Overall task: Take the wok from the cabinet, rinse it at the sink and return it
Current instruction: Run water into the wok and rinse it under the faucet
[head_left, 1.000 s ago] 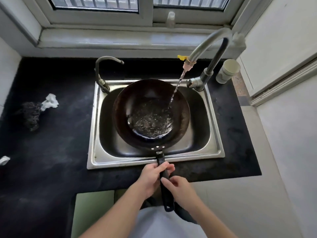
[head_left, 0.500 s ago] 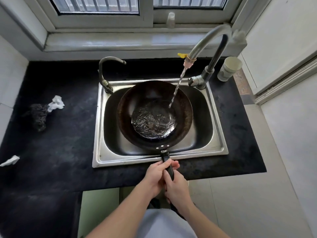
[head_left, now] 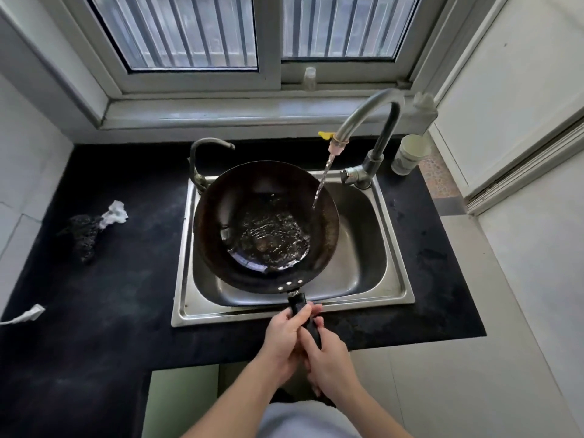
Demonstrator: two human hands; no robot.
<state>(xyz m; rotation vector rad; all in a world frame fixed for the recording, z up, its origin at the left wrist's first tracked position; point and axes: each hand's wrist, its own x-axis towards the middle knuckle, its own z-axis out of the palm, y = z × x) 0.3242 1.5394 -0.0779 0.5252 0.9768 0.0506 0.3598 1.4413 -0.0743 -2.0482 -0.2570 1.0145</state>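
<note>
A dark round wok [head_left: 221, 216] is held over the steel sink [head_left: 392, 279], shifted toward its left side and tilted slightly. Water pools and ripples in its bottom. A thin stream falls from the tall curved tap [head_left: 369, 118] onto the wok's right inner wall. Its black handle [head_left: 298, 306] points toward me over the sink's front rim. My left hand [head_left: 281, 343] and my right hand [head_left: 328, 361] both wrap the handle, the left one nearer the pan. Most of the handle is hidden by my fingers.
A second, smaller tap [head_left: 202, 153] stands at the sink's back left corner. A black scouring pad [head_left: 83, 232] and crumpled white paper [head_left: 115, 213] lie on the black counter [head_left: 110, 311] at left. A white cup [head_left: 409, 154] stands by the tall tap. Window sill behind.
The wok has slid to the left in the sink, so the stream now lands on its right wall instead of near its middle. Both hands keep hold of the handle.
</note>
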